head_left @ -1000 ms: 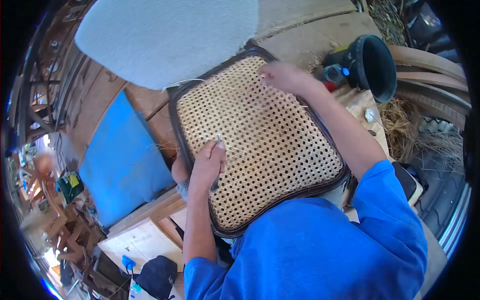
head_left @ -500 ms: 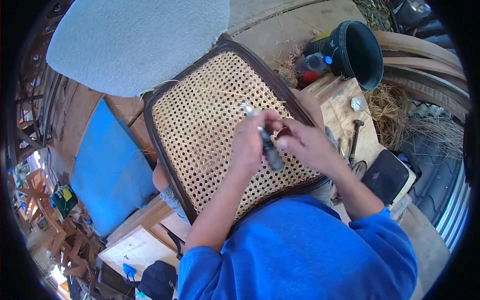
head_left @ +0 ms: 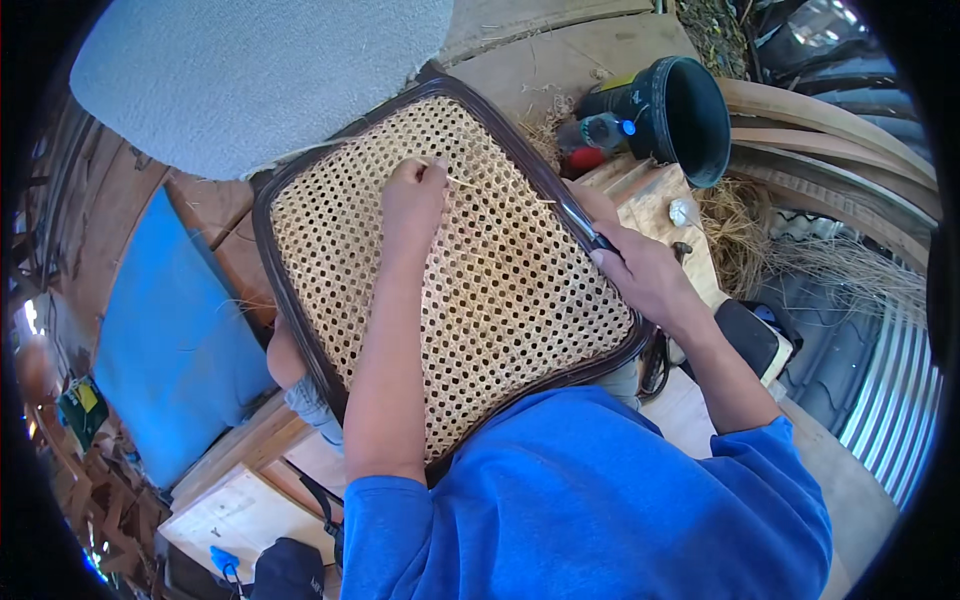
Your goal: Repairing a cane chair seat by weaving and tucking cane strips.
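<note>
Across my lap lies a woven cane panel (head_left: 480, 290) in a dark brown frame (head_left: 515, 150). My left hand (head_left: 415, 200) is over its upper middle, fingertips pinched together at the weave. A thin pale cane strand (head_left: 460, 182) sticks out from beside those fingers. At the frame's right side, my right hand (head_left: 645, 275) is closed round the dark handle of a slim tool with a metal shaft (head_left: 577, 218). The shaft points up and left along the frame's edge. Its tip is too small to make out. A short strand end stands up near the right edge.
A pale padded surface (head_left: 260, 80) adjoins the panel's far edge. At the right are a dark bucket (head_left: 660, 115), a plastic bottle (head_left: 600, 132), a wooden board (head_left: 655, 200) and loose fibres (head_left: 740, 230). A blue sheet (head_left: 180, 340) leans at the left.
My hands have moved apart. The left went up and left to the weave; the right carried the tool from above the panel to the frame's right side.
</note>
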Motion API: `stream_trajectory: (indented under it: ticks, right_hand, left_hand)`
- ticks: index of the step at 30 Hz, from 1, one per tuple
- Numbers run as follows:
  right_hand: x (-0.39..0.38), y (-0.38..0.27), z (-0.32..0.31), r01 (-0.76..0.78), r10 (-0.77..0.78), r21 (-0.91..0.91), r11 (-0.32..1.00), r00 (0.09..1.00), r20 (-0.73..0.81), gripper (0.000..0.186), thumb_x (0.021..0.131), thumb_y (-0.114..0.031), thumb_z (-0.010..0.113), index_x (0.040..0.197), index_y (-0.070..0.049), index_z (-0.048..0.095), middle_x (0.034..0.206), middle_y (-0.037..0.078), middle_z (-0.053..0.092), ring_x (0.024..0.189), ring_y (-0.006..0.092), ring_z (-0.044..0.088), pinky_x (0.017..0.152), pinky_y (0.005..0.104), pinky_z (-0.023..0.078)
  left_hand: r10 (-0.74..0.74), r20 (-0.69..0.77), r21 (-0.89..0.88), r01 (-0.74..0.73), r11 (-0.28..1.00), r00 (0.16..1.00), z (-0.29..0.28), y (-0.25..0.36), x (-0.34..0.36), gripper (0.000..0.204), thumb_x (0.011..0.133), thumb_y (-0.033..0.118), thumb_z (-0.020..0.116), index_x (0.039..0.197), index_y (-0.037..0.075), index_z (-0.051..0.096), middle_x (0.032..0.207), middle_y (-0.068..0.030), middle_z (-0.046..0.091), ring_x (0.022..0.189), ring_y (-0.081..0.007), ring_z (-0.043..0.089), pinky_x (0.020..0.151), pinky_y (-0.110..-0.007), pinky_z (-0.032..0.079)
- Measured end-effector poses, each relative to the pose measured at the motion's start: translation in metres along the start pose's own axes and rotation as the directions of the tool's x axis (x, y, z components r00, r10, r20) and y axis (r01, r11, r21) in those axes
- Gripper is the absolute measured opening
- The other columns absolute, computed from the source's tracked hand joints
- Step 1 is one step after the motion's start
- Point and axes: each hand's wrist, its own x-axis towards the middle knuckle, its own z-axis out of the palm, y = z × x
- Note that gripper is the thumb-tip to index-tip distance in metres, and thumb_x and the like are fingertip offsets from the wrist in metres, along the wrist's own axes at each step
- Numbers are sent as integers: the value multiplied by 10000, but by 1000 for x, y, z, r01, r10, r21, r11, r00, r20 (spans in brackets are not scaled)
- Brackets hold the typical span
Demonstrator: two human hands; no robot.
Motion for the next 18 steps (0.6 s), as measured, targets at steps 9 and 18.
stream_trajectory:
  ticks: [9, 18]
  right_hand:
    - [4, 3, 10, 97, -106, -162, 982, 993, -49, 299, 885, -187, 527, 1157, -66, 547, 953, 215, 615, 911, 375, 598, 791, 431, 467]
    - [7, 6, 20, 105, -125, -279, 954, 991, -54, 306, 899, -196, 518, 1164, -45, 540, 940, 204, 615, 894, 365, 600, 784, 436, 472]
  left_hand:
    - [480, 44, 793, -323, 517, 876, 14, -22, 12, 307, 906, 323, 488, 861, 56, 633, 836, -104, 637, 830, -232, 579, 773, -442, 440]
    - [526, 25, 789, -339, 512, 850, 15, -32, 18, 309, 909, 328, 495, 919, 43, 614, 967, -116, 645, 926, -286, 580, 838, -467, 433]
